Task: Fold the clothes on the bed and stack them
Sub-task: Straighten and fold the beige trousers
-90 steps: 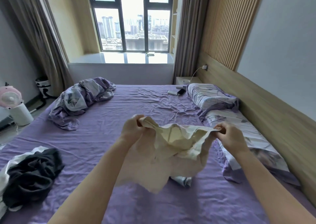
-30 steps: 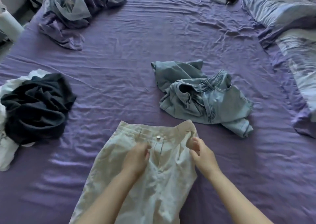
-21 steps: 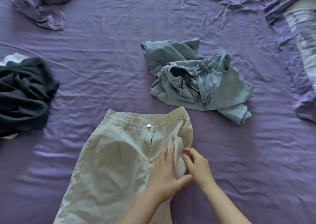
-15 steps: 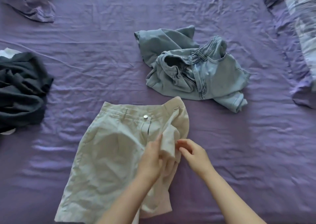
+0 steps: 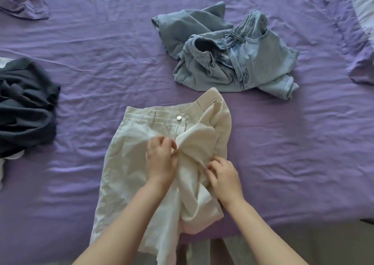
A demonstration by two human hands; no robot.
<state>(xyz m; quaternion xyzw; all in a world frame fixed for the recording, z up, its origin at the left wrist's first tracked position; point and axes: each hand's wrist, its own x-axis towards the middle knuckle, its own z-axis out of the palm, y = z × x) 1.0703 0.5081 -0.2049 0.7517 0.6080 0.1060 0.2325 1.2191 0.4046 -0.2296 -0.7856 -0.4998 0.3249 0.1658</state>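
Purple wrinkled sheet [image 5: 283, 163] covers the bed beneath scattered clothes.

Under your hands lie plain cream cotton trousers [image 5: 129, 163] with a silver button [image 5: 179, 118]. Beyond them, pale blue faded denim jeans [image 5: 242, 62]. Far to your left, a dark navy crumpled garment [image 5: 24, 106]. All rest on a plain lilac bedsheet [image 5: 101, 41].

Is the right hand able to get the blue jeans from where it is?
Probably yes, once free: the right hand is pinching the cream trousers, and only bare sheet lies between it and the blue jeans.
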